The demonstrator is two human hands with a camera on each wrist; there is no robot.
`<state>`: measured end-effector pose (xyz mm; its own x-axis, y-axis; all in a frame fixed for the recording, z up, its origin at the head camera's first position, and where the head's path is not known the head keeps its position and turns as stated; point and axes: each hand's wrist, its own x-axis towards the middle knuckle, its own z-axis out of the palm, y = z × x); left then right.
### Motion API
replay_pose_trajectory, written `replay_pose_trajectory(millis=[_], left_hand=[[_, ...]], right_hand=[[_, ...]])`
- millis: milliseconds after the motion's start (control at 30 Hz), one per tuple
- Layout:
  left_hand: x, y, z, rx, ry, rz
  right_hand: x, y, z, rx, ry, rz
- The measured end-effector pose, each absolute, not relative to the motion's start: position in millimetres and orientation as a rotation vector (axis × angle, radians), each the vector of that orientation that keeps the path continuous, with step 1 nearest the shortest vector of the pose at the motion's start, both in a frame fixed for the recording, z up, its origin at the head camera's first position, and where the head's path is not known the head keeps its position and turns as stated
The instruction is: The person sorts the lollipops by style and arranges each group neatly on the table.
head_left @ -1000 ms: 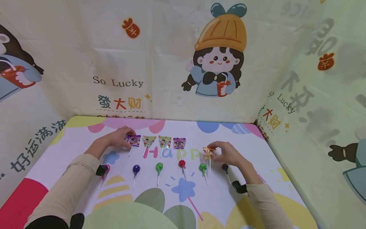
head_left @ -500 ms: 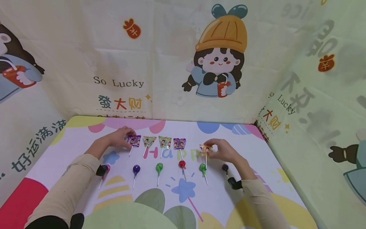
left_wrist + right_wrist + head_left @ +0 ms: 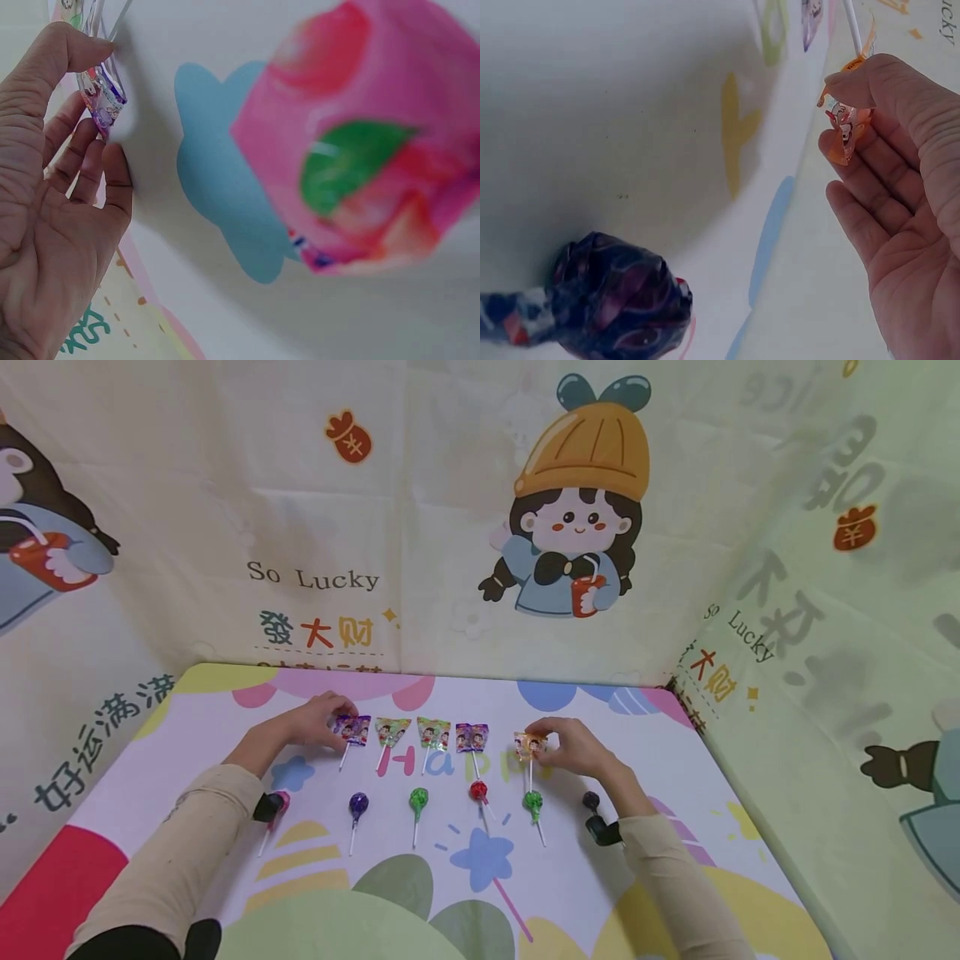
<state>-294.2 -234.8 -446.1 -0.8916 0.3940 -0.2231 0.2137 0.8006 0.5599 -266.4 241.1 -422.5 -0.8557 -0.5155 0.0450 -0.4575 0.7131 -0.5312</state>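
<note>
In the head view my left hand (image 3: pixel 318 724) grips the edge of a purple-wrapped flat lollipop (image 3: pixel 357 729) at the left end of the back row. The left wrist view has its shiny wrapper (image 3: pixel 106 97) between thumb and fingers. My right hand (image 3: pixel 576 747) pinches an orange-wrapped lollipop (image 3: pixel 527 744) between thumb and fingertips, stick pointing toward me, right of the row. Between the hands lie two green-wrapped lollipops, one (image 3: pixel 392 731) beside another (image 3: pixel 433 733), then a second purple one (image 3: pixel 472 737).
A front row of round lollipops runs across: pink (image 3: pixel 281 802), dark purple (image 3: pixel 358 804), green (image 3: pixel 418 797), red (image 3: pixel 478 790), green (image 3: pixel 533 802) and dark (image 3: pixel 591 801). The printed table (image 3: pixel 300 877) meets a cloth wall (image 3: pixel 442 527) behind.
My right hand has moved left with the orange-wrapped lollipop, closer to the back row. The left hand has kept its place at the purple-wrapped one.
</note>
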Motion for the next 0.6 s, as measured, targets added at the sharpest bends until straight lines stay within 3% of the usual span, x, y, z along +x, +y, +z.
replay_pose_trajectory(millis=[600], left_hand=[[-294.0,-235.2,-447.8,0.439,2.653,0.788]], right_hand=[[-281.9,224.9,-433.4,-0.748,2.807,-0.784]])
